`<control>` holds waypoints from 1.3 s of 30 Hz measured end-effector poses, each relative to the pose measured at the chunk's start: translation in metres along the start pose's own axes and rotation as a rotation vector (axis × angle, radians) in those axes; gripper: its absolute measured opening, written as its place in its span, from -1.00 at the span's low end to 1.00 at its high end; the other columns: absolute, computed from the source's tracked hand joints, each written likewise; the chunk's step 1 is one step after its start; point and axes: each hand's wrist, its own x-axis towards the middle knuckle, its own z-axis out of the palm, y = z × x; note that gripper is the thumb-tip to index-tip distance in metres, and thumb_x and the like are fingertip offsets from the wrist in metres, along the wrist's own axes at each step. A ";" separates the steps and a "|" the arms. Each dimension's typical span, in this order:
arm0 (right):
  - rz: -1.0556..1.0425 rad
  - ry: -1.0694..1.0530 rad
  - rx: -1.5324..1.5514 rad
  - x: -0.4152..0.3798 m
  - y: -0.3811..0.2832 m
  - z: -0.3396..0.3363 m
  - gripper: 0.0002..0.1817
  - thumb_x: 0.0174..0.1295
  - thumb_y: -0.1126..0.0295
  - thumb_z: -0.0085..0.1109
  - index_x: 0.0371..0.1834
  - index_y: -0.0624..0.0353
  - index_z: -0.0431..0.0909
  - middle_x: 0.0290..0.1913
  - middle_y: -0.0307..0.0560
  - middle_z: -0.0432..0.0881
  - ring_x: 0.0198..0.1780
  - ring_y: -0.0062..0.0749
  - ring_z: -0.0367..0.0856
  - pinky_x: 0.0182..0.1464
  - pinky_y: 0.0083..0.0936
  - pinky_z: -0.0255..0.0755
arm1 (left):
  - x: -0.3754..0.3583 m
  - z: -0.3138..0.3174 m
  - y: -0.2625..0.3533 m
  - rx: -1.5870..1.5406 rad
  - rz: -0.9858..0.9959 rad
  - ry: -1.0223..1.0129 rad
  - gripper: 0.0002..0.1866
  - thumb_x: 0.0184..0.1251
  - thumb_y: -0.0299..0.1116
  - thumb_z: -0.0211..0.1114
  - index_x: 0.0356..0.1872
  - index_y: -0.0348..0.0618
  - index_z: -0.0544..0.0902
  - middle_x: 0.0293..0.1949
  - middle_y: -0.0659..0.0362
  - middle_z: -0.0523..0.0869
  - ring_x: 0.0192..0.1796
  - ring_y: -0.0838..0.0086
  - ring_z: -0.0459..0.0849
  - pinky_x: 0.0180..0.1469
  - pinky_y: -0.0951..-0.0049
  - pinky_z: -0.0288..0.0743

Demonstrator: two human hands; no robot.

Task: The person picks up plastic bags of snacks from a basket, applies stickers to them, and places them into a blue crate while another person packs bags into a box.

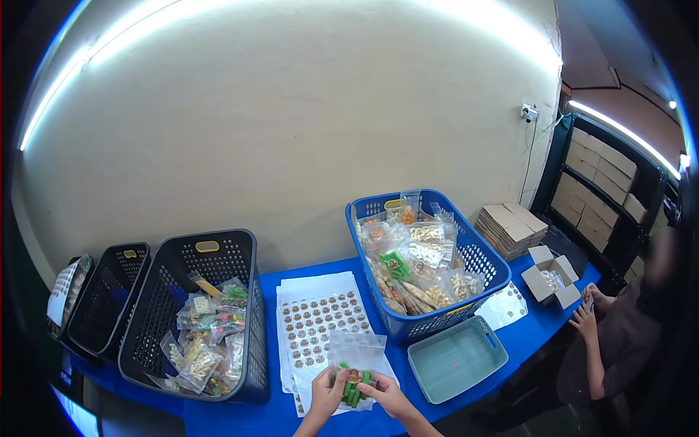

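Between my hands is a clear zip bag [358,348] of green stick-shaped snacks, with a round brown sticker [354,376] on its front. My left hand [327,391] grips the bag's left side, its thumb by the sticker. My right hand [389,395] pinches the right side, the thumb pressed near the sticker. Under the bag lie white sticker sheets [317,309] with rows of round brown stickers. Just right of my right hand stands a grey-green plastic tray [421,375].
A blue basket [473,306] full of snack bags stands behind the tray. At left, a dark basket [255,342] holds more bags, beside other dark baskets [87,320]. Folded cartons [513,226], an open box [540,282] and a co-worker [619,342] are at right.
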 end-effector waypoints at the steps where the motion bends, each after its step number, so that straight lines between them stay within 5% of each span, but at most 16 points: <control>1: 0.014 -0.016 0.010 -0.001 -0.002 0.001 -0.70 0.15 0.40 0.09 -0.07 0.31 0.41 -0.20 -0.21 0.53 -0.19 -0.64 0.46 -0.15 -0.69 0.34 | 0.000 -0.004 0.001 0.018 -0.029 -0.044 -0.74 0.25 -0.27 0.08 -0.40 -0.32 0.54 -0.48 0.18 0.59 -0.41 0.63 0.50 -0.36 0.59 0.38; 6: 0.034 -0.050 -0.351 0.020 -0.001 -0.030 -0.64 0.06 0.35 0.19 -0.07 0.23 0.44 -0.15 -0.14 0.53 -0.12 -0.57 0.47 -0.10 -0.59 0.36 | 0.003 -0.009 -0.014 -0.080 -0.011 -0.031 -0.75 0.16 -0.29 0.20 -0.43 -0.35 0.54 -0.53 0.17 0.58 -0.48 0.66 0.48 -0.45 0.62 0.35; 9: -0.765 0.232 -0.963 0.048 -0.117 -0.035 -0.49 -0.09 0.30 0.29 -0.04 0.25 0.42 -0.10 0.00 0.52 -0.06 -0.27 0.49 0.02 -0.44 0.32 | 0.004 -0.028 -0.014 -0.139 -0.097 0.023 -0.75 0.16 -0.30 0.21 -0.44 -0.35 0.54 -0.52 0.21 0.58 -0.48 0.69 0.47 -0.46 0.67 0.33; 11: -0.931 0.426 -1.167 0.052 -0.186 -0.029 -0.44 -0.09 0.26 0.29 0.01 0.24 0.38 0.00 0.04 0.46 0.04 -0.16 0.39 0.14 -0.35 0.16 | -0.001 -0.041 -0.007 -0.219 -0.163 0.054 -0.77 0.18 -0.31 0.19 -0.43 -0.33 0.55 -0.51 0.25 0.58 -0.48 0.72 0.45 -0.45 0.69 0.31; 13: -1.170 0.466 -1.343 0.060 -0.237 -0.010 -0.58 -0.05 0.33 0.24 -0.09 0.20 0.43 -0.04 0.00 0.49 0.02 -0.22 0.41 0.06 -0.39 0.20 | -0.002 -0.051 -0.020 -0.233 -0.258 0.058 -0.77 0.19 -0.31 0.19 -0.42 -0.33 0.56 -0.50 0.26 0.58 -0.46 0.72 0.46 -0.44 0.69 0.32; 16: -1.420 0.466 -1.425 0.079 -0.273 0.003 -0.88 -0.07 0.44 0.21 -0.59 0.20 0.47 -0.54 -0.16 0.55 -0.43 -0.33 0.46 -0.23 -0.51 0.26 | 0.007 -0.058 -0.042 -0.253 -0.344 -0.012 -0.72 0.21 -0.27 0.15 -0.29 -0.36 0.55 -0.37 0.15 0.62 -0.35 0.62 0.56 -0.30 0.63 0.43; 19: -1.328 0.474 -1.430 0.100 -0.284 -0.002 -0.72 -0.04 0.48 0.17 -0.79 0.20 0.31 -0.76 -0.20 0.35 -0.65 -0.38 0.29 -0.42 -0.53 0.20 | 0.014 -0.056 -0.046 -0.222 -0.353 -0.038 -0.72 0.21 -0.27 0.15 -0.30 -0.35 0.55 -0.37 0.15 0.62 -0.37 0.63 0.56 -0.31 0.64 0.42; 25: -1.279 0.207 -1.455 0.140 -0.309 -0.020 -0.66 -0.04 0.50 0.15 -0.84 0.19 0.22 -0.80 -0.16 0.24 -0.70 -0.29 0.23 -0.49 -0.50 0.18 | 0.013 -0.040 -0.055 -0.021 -0.319 -0.027 -0.73 0.24 -0.26 0.11 -0.30 -0.32 0.55 -0.39 0.22 0.61 -0.34 0.65 0.52 -0.27 0.62 0.38; 26: -1.307 0.152 -1.465 0.146 -0.315 -0.025 -0.66 -0.05 0.50 0.15 -0.84 0.19 0.22 -0.80 -0.15 0.23 -0.69 -0.27 0.24 -0.49 -0.49 0.18 | 0.008 -0.036 -0.066 -0.043 -0.317 -0.039 -0.64 0.21 -0.17 0.14 -0.19 -0.31 0.52 -0.38 0.14 0.59 -0.40 0.53 0.51 -0.35 0.51 0.42; 29: -1.312 0.110 -1.395 0.159 -0.320 -0.037 -0.66 -0.06 0.51 0.13 -0.85 0.17 0.20 -0.81 -0.15 0.20 -0.71 -0.27 0.22 -0.52 -0.44 0.14 | 0.003 -0.034 -0.046 0.082 -0.372 0.099 -0.68 0.20 -0.16 0.16 -0.29 -0.27 0.57 -0.43 0.18 0.63 -0.39 0.61 0.54 -0.32 0.56 0.42; 31: -1.236 0.082 -1.346 0.167 -0.303 -0.051 -0.67 -0.08 0.51 0.14 -0.85 0.16 0.21 -0.79 -0.15 0.22 -0.70 -0.29 0.23 -0.54 -0.43 0.13 | 0.007 -0.031 -0.039 0.125 -0.485 0.125 -0.69 0.20 -0.17 0.16 -0.28 -0.27 0.56 -0.40 0.16 0.64 -0.36 0.62 0.55 -0.31 0.58 0.42; 35: -0.956 0.110 -1.274 0.174 -0.239 -0.085 -0.66 -0.08 0.49 0.17 -0.85 0.19 0.22 -0.77 -0.09 0.29 -0.67 -0.24 0.27 -0.55 -0.39 0.12 | 0.035 -0.009 -0.013 -0.191 -0.161 0.301 -0.72 0.23 -0.21 0.12 -0.27 -0.24 0.56 -0.50 0.21 0.62 -0.59 0.69 0.41 -0.55 0.64 0.30; 39: -0.715 0.133 -1.208 0.129 -0.169 -0.106 -0.74 -0.07 0.45 0.19 -0.79 0.23 0.36 -0.74 -0.07 0.39 -0.65 -0.23 0.35 -0.55 -0.42 0.19 | 0.058 -0.021 -0.003 -0.159 -0.190 0.099 -0.71 0.25 -0.18 0.10 -0.26 -0.23 0.56 -0.51 0.23 0.58 -0.59 0.70 0.37 -0.53 0.69 0.28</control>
